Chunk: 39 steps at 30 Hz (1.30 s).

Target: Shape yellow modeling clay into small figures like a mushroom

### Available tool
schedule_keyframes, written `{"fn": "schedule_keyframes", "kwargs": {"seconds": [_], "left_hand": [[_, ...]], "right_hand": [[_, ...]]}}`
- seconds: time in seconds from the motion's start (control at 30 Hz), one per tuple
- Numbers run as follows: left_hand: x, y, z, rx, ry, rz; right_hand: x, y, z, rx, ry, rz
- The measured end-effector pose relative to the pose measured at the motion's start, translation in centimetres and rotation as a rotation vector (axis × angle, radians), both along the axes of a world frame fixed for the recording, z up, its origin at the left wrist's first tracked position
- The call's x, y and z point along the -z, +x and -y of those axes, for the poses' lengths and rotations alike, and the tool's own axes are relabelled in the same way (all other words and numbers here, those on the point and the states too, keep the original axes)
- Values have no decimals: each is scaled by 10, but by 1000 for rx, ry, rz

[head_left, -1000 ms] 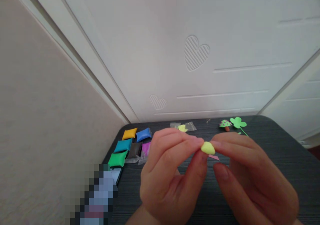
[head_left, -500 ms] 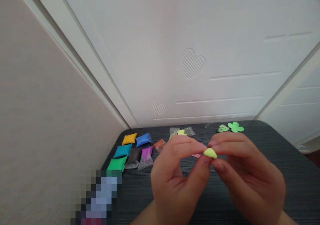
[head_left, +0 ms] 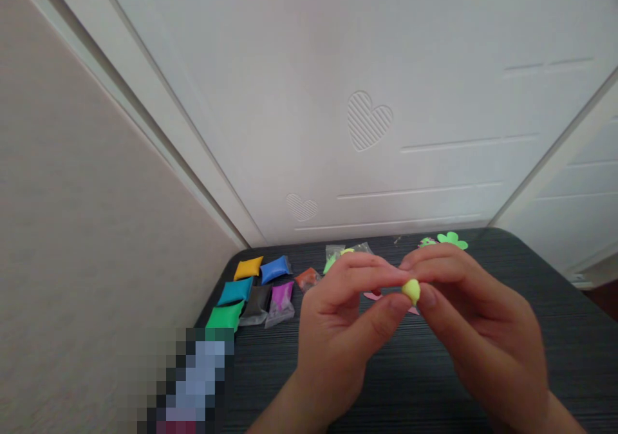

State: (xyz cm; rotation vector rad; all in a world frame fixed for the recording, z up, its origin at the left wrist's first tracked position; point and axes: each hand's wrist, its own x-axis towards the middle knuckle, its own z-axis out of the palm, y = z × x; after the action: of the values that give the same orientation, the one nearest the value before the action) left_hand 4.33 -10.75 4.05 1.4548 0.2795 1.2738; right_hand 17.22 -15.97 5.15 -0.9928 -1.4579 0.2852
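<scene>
A small lump of pale yellow modelling clay (head_left: 411, 292) is pinched between the fingertips of both hands, above the dark table (head_left: 290, 382). My left hand (head_left: 345, 331) grips it from the left with thumb and fingers. From the right, my right hand (head_left: 483, 331) presses it with its thumb tip and curled fingers. Behind the hands, pink pieces (head_left: 373, 296) lie on the table, partly covered by the fingers. Beyond my right hand are a green flower shape (head_left: 452, 240) and a speckled green piece (head_left: 427, 242), partly hidden.
Packets of clay lie at the left: yellow (head_left: 248, 268), blue (head_left: 275, 270), teal (head_left: 235, 291), green (head_left: 224, 318), black (head_left: 257, 303) and purple (head_left: 280, 300). An orange packet (head_left: 307, 279) and clear bags (head_left: 335, 252) sit nearer the middle. A white panel (head_left: 309, 99) rises behind the table.
Both hands have shifted their grip, and the yellow lump now looks rounder and more upright. More of the pink pieces shows behind the fingers. The view has moved slightly.
</scene>
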Motion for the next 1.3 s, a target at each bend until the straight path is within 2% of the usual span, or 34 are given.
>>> {"fn": "schedule_keyframes", "kwargs": {"seconds": [0.1, 0.27, 0.37, 0.47, 0.6, 0.67, 0.77, 1.0, 1.3], "left_hand": [[1, 0, -2, 11, 7, 25], [4, 1, -4, 14, 80, 68], [5, 3, -5, 11, 98, 100], [6, 4, -5, -47, 99, 134], [6, 5, -5, -131, 102, 111], [5, 4, -5, -160, 125, 92], [5, 3, -5, -158, 128, 80], [5, 0, -9, -134, 146, 24], [1, 0, -7, -255, 228, -66]], "right_hand": [[-2, 1, 0, -75, -65, -47], [-3, 3, -1, -260, -268, -197], [-2, 2, -2, -345, -306, -264], [0, -1, -1, -300, -308, -272], [2, -5, 2, -113, -155, -217], [3, -6, 3, -75, -102, -154], [2, -5, 2, -105, -128, -122], [1, -1, -4, -203, -224, -280], [2, 2, -7, -365, -269, -463]]}}
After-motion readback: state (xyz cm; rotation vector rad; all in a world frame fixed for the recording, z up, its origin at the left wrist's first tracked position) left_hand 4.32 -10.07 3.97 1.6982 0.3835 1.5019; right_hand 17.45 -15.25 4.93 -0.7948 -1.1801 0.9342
